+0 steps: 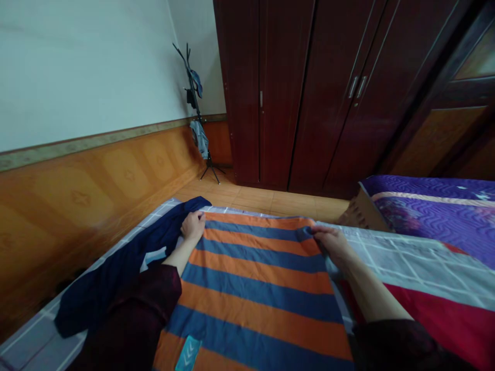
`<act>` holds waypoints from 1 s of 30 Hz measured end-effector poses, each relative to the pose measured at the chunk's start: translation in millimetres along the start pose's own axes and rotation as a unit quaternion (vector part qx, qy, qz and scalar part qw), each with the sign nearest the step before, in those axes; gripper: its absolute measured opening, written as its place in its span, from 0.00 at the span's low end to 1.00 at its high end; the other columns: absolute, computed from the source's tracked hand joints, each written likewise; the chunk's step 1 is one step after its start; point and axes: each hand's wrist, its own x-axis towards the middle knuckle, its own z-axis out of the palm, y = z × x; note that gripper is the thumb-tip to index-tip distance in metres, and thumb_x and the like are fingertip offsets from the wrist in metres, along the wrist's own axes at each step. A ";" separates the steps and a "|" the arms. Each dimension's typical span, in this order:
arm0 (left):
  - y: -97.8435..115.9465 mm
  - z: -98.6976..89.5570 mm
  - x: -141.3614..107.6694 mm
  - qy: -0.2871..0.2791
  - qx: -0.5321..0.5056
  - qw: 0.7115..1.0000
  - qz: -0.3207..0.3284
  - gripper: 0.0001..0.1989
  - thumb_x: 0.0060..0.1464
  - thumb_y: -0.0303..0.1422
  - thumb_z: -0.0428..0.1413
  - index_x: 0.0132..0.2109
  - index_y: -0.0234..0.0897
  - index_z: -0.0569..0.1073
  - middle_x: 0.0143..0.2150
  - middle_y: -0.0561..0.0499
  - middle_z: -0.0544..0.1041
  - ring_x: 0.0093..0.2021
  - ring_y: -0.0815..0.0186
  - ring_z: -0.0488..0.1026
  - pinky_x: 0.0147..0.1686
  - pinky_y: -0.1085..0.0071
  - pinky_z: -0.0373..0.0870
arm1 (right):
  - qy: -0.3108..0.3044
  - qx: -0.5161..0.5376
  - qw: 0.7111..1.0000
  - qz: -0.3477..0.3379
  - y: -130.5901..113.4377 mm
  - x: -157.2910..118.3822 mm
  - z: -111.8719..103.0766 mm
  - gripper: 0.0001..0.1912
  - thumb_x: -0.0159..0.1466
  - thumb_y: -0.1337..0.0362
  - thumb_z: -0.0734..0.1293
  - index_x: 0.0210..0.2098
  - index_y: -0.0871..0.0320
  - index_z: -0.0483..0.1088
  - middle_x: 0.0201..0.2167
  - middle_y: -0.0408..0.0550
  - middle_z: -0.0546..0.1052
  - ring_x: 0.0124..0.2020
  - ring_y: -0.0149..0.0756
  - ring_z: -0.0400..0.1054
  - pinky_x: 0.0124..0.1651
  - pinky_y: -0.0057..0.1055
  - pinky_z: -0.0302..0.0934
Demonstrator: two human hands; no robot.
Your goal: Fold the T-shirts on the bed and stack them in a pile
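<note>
An orange and blue striped cloth [259, 288], which looks like a garment, lies spread over the bed. At its far left corner, my left hand [193, 225] is closed on the edge. My right hand [331, 243] pinches the far right corner, where the fabric bunches a little. A teal patch with pale chevrons [187, 353] shows on the cloth near the bottom of the view. Left of it lies a dark navy garment [127, 273] with a white patch, close beside my left forearm.
Grey checked bedding [402, 252] is under the cloth, with a red cloth [444, 319] at the right. Beyond stand a dark wooden wardrobe [282, 93] and a black coat rack [192, 82]. A purple quilted bed [436, 206] is at far right, next to a cardboard box [367, 208].
</note>
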 end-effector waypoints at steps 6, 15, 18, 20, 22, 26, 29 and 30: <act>-15.9 5.8 11.6 0.019 -0.023 0.999 -0.028 0.16 0.61 0.37 0.46 0.48 0.38 0.73 0.46 0.44 0.77 0.46 0.58 0.73 0.40 0.69 0.67 | -0.007 -0.169 0.984 -0.046 0.5 0.2 10.9 0.14 0.56 0.65 0.63 0.39 0.58 0.76 0.35 0.48 0.79 0.36 0.38 0.73 0.38 0.30 0.65; -12.2 8.7 11.1 0.028 -0.042 0.998 -0.025 0.14 0.56 0.38 0.51 0.45 0.37 0.75 0.47 0.43 0.77 0.46 0.54 0.72 0.40 0.66 0.67 | -0.018 -0.406 0.905 -0.127 -10.0 -23.1 35.6 0.16 0.59 0.54 0.65 0.42 0.54 0.76 0.41 0.49 0.75 0.40 0.39 0.69 0.40 0.29 0.58; -12.1 8.4 11.3 0.026 -0.044 0.998 -0.025 0.14 0.55 0.38 0.52 0.45 0.38 0.76 0.46 0.43 0.77 0.46 0.53 0.73 0.40 0.65 0.68 | -0.003 -0.445 0.888 -0.120 -11.4 -22.3 33.7 0.20 0.60 0.48 0.64 0.43 0.55 0.75 0.38 0.50 0.74 0.38 0.39 0.69 0.37 0.29 0.57; -11.9 8.0 11.1 0.024 -0.044 0.998 -0.025 0.14 0.55 0.38 0.52 0.44 0.38 0.76 0.46 0.43 0.78 0.45 0.53 0.73 0.39 0.65 0.68 | -0.005 -0.462 0.878 -0.126 -11.7 -23.2 33.9 0.21 0.59 0.46 0.64 0.42 0.53 0.75 0.38 0.49 0.74 0.39 0.40 0.69 0.37 0.29 0.57; -11.5 7.7 10.8 0.023 -0.044 0.998 -0.026 0.14 0.55 0.38 0.52 0.44 0.39 0.76 0.45 0.43 0.78 0.44 0.53 0.73 0.38 0.64 0.68 | -0.007 -0.474 0.871 -0.132 -11.4 -24.8 35.9 0.19 0.59 0.47 0.64 0.42 0.51 0.75 0.39 0.48 0.73 0.40 0.40 0.69 0.37 0.28 0.57; -11.0 7.6 10.8 0.020 -0.043 0.998 -0.034 0.14 0.55 0.38 0.51 0.43 0.40 0.76 0.45 0.44 0.78 0.44 0.52 0.74 0.38 0.63 0.69 | 0.008 -0.489 0.864 -0.117 -10.4 -26.2 40.6 0.16 0.62 0.53 0.61 0.41 0.53 0.75 0.42 0.50 0.73 0.42 0.40 0.69 0.39 0.29 0.57; -11.6 8.4 11.9 0.018 -0.042 0.998 -0.040 0.14 0.55 0.38 0.52 0.44 0.40 0.76 0.46 0.44 0.78 0.45 0.52 0.73 0.38 0.64 0.69 | 0.019 -0.493 0.864 -0.097 -10.4 -24.2 41.8 0.15 0.63 0.56 0.60 0.40 0.55 0.75 0.43 0.51 0.73 0.42 0.40 0.69 0.40 0.29 0.58; -11.9 8.7 12.4 0.017 -0.041 0.998 -0.041 0.14 0.55 0.39 0.52 0.45 0.40 0.76 0.46 0.44 0.77 0.45 0.52 0.73 0.39 0.64 0.69 | 0.021 -0.493 0.865 -0.092 -10.5 -23.3 41.6 0.15 0.63 0.57 0.60 0.40 0.55 0.75 0.43 0.51 0.73 0.42 0.41 0.69 0.40 0.29 0.58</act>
